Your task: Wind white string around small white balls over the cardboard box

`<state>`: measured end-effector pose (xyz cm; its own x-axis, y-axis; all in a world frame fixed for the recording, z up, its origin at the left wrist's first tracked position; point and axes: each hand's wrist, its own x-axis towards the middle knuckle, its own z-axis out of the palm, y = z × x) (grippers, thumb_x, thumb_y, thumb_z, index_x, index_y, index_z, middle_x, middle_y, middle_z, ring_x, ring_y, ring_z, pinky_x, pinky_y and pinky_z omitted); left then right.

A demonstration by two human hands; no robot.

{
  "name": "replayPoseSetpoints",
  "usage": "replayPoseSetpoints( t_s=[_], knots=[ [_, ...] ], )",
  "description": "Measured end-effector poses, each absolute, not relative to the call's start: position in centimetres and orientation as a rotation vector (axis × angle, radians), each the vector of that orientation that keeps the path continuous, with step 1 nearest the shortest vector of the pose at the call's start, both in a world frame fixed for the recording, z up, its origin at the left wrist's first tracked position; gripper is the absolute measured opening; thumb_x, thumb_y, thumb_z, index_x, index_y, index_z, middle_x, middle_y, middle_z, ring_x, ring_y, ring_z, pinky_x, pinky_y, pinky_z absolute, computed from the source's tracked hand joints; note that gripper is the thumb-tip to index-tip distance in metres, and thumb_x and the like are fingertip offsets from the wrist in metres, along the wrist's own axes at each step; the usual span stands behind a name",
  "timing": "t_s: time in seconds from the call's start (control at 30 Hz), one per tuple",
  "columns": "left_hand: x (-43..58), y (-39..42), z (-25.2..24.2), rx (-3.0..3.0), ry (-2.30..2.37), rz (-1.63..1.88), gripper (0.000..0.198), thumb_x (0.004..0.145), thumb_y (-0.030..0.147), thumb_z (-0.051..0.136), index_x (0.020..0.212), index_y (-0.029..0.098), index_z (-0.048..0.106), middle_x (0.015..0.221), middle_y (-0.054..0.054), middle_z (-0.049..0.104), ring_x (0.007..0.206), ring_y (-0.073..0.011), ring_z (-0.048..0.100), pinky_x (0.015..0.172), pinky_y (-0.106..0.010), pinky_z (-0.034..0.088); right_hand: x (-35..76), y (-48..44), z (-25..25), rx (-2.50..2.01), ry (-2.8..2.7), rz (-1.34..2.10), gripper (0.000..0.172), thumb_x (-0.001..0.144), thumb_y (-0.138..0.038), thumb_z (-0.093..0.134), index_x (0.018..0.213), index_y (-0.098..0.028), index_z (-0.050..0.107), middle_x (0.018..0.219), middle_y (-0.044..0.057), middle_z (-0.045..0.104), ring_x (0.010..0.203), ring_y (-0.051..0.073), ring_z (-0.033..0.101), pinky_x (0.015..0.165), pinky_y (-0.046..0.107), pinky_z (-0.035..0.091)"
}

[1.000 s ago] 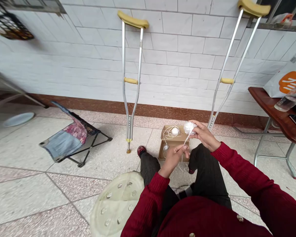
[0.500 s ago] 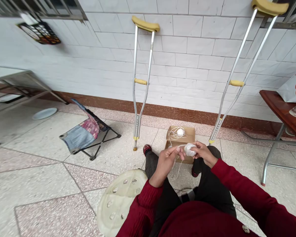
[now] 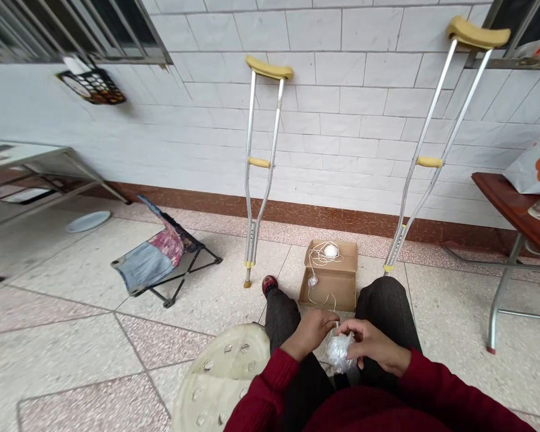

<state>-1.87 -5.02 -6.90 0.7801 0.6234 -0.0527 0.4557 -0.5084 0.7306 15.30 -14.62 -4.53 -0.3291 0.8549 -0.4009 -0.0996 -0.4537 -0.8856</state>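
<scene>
Seated, I hold a white crinkly bundle point(image 3: 339, 353) low between my knees. My right hand point(image 3: 375, 345) curls round its right side. My left hand point(image 3: 310, 333) pinches at its top left, where a thin white cord point(image 3: 336, 318) runs up from it. On the floor just beyond my knees lies an open cardboard box point(image 3: 347, 287) with a small white round device point(image 3: 330, 250) and loose white cord in it.
Two aluminium crutches point(image 3: 261, 162) point(image 3: 432, 162) lean on the tiled wall. A folding fabric stool point(image 3: 157, 258) stands at left, a pale plastic stool point(image 3: 220, 375) by my left leg. A brown table point(image 3: 515, 210) with a bag stands at right. A metal table point(image 3: 36, 162) is far left.
Both hands have come down from in front of the box to between my knees, bringing the white bundle with them. The view has tilted and shifted left.
</scene>
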Motion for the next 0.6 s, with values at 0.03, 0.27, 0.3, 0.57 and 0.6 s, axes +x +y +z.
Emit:
replayPoseSetpoints(
  t_s=[0.03,0.27,0.3,0.57,0.6],
  knots=[
    [-1.6,-4.6,-6.5,2.326,0.797,0.23,0.031,0.09,0.028,0.051,0.066,0.016,0.066,0.067,-0.004,0.066,0.072,-0.0166,0.061,0.076,-0.027,0.042,15.3,-15.2,-5.4,-1.276,-1.042,1.855,0.036,0.06,-0.02,0.068,0.097,-0.02,0.064,0.08,-0.001,0.062,0.049,0.009,0.054,0.038,0.018,0.038],
    [1.6,-7.2,-4.6,2.781,0.782,0.19,0.025,0.087,0.017,0.051,0.069,0.015,0.067,0.069,-0.011,0.068,0.071,-0.0222,0.062,0.089,-0.04,0.039,15.5,-17.0,-11.1,-1.581,-0.799,1.561,0.027,0.06,-0.026,0.064,0.082,-0.019,0.051,0.07,-0.004,0.059,0.04,0.009,0.053,0.034,0.02,0.038],
    [1.6,-8.0,-4.4,2.788,0.795,0.214,0.026,0.088,0.018,0.05,0.07,0.015,0.067,0.07,-0.011,0.068,0.072,-0.0223,0.062,0.087,-0.04,0.039,15.6,-17.0,-11.3,-1.589,-0.728,1.528,0.023,0.064,-0.029,0.061,0.08,-0.019,0.048,0.064,-0.004,0.058,0.039,0.01,0.053,0.034,0.02,0.038],
    [1.0,-14.1,-4.3,2.629,0.903,0.399,0.032,0.095,0.021,0.037,0.085,0.018,0.067,0.077,-0.01,0.068,0.074,-0.0214,0.061,0.072,-0.031,0.041,15.7,-16.8,-9.3,-1.452,-0.635,1.265,0.029,0.062,-0.03,0.065,0.082,-0.019,0.047,0.071,-0.006,0.056,0.043,0.009,0.055,0.037,0.02,0.042],
    [0.9,-14.5,-4.6,2.594,0.914,0.424,0.032,0.095,0.021,0.036,0.086,0.018,0.067,0.078,-0.01,0.068,0.074,-0.0213,0.061,0.071,-0.03,0.04,15.7,-16.7,-9.0,-1.417,-0.614,1.282,0.03,0.062,-0.03,0.066,0.083,-0.019,0.047,0.072,-0.006,0.056,0.045,0.009,0.056,0.038,0.019,0.041]
  ],
)
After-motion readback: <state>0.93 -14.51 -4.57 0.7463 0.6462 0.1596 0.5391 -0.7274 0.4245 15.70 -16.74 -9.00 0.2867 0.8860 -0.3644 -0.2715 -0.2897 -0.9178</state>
